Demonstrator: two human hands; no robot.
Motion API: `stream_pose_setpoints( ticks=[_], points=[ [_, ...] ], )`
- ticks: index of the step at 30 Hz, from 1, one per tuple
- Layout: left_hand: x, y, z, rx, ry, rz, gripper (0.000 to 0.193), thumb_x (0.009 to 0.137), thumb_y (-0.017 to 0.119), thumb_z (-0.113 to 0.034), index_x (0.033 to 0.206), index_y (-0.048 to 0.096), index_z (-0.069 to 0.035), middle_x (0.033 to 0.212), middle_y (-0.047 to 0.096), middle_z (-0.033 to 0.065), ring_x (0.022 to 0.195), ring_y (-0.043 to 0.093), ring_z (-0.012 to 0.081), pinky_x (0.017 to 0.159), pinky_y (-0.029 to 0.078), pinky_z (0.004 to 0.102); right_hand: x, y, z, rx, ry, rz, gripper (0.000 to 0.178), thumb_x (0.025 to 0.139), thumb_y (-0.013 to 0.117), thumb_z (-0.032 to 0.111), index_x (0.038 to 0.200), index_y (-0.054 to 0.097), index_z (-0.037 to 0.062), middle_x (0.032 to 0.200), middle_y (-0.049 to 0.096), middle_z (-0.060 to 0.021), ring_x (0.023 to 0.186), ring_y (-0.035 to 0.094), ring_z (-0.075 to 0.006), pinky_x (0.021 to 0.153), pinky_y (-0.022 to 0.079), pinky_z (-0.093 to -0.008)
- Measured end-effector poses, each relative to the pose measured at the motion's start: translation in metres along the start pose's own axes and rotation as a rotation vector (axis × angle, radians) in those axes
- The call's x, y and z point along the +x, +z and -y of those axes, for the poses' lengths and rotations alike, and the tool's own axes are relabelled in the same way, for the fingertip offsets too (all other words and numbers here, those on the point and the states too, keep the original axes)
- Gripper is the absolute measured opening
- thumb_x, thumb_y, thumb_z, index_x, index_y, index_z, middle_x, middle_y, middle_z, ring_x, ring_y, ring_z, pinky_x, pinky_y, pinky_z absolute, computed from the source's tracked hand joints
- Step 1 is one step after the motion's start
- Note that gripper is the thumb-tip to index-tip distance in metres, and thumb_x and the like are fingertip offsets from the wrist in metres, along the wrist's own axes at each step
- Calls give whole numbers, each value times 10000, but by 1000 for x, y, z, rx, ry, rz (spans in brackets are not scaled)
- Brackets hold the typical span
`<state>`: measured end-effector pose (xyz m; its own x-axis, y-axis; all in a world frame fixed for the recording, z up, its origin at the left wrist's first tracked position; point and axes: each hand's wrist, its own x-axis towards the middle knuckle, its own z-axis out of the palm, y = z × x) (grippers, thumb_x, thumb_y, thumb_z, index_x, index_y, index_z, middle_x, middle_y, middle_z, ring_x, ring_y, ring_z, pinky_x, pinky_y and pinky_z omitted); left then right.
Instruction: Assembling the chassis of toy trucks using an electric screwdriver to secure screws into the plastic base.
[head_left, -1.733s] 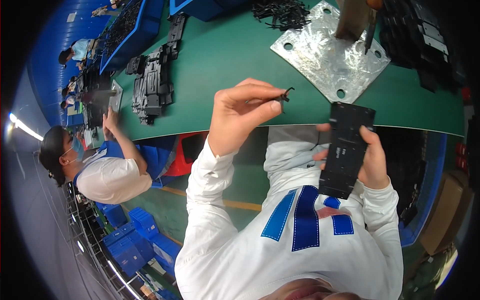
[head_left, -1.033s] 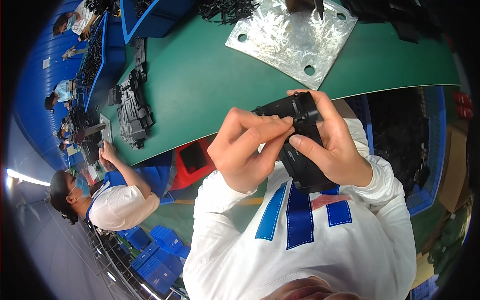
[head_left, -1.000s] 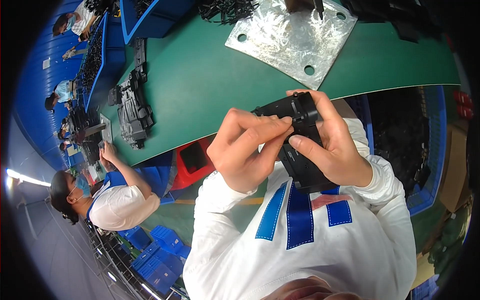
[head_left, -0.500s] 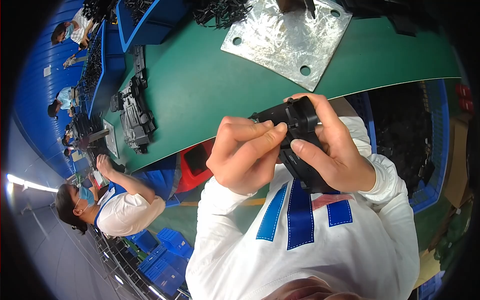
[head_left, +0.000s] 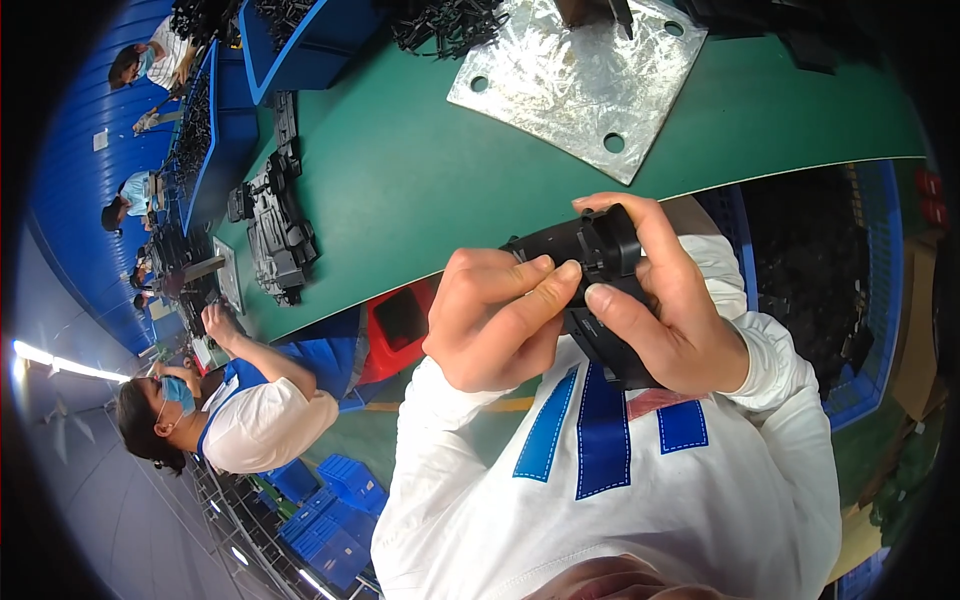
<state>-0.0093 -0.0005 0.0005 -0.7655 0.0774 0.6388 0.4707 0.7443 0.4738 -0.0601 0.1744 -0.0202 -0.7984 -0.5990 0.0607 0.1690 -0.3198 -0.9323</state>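
Note:
A black moulded plastic part [head_left: 607, 345] is held in front of my chest, just off the front edge of the green table [head_left: 400, 180]. My right hand [head_left: 675, 310] wraps round its right side, thumb on the near face and index finger over the top. My left hand [head_left: 505, 315] is closed in a pinch, thumb and fingertips pressed at the middle of the part. Whether a small piece sits between those fingertips is hidden. Beyond the hands lies a metal plate [head_left: 560, 85] with round holes in its corners and a dark upright fixture on it.
Several black plastic parts [head_left: 275, 235] lie on the table at left, beside blue bins [head_left: 300, 60] of small black pieces. A blue crate [head_left: 880, 290] of dark parts stands at right. A red container [head_left: 400, 325] is under the table edge. A masked co-worker [head_left: 265, 410] works at left.
The black part is tilted slightly in my hands, and its upper end shows more of its round side. My left fingers have shifted a little to the right. The whole view has moved slightly.

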Motion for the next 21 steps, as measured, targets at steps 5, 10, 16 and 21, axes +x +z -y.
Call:
stream_pose_setpoints(
  ticks=[5, 10, 16, 21],
  points=[
    [4, 1, 0, 20, -16, -9, 373, 595, 839, 124, 921, 773, -45, 895, 640, 84, 697, 604, 211, 585, 516, 307, 0, 2, 1, 53, 61, -32, 469, 994, 559, 65, 1406, 355, -28, 1102, 646, -175, 949, 667, -195, 806, 538, -336],
    [0, 2, 5, -19, 47, -26, 378, 586, 856, 111, 913, 771, -59, 903, 645, 76, 708, 603, 212, 576, 507, 306, -1, -3, 5, -112, -34, 3, 488, 985, 566, 55, 1415, 353, -33, 1099, 638, -222, 955, 704, -341, 802, 539, -366],
    [0, 2, 4, -40, 58, -38, 398, 593, 866, 118, 931, 766, -68, 914, 628, 71, 716, 601, 208, 573, 503, 304, -1, -8, 5, -316, -165, 31, 539, 962, 589, 38, 1429, 341, -61, 1276, 542, -275, 1033, 656, -451, 823, 537, -413],
    [0, 0, 2, -23, 60, -35, 412, 599, 862, 127, 950, 761, -64, 919, 622, 72, 734, 603, 211, 577, 502, 301, -1, -12, 6, -376, -177, 89, 550, 1013, 538, 99, 1466, 286, -86, 1387, 503, -227, 1042, 651, -239, 861, 528, -315]
  ],
)
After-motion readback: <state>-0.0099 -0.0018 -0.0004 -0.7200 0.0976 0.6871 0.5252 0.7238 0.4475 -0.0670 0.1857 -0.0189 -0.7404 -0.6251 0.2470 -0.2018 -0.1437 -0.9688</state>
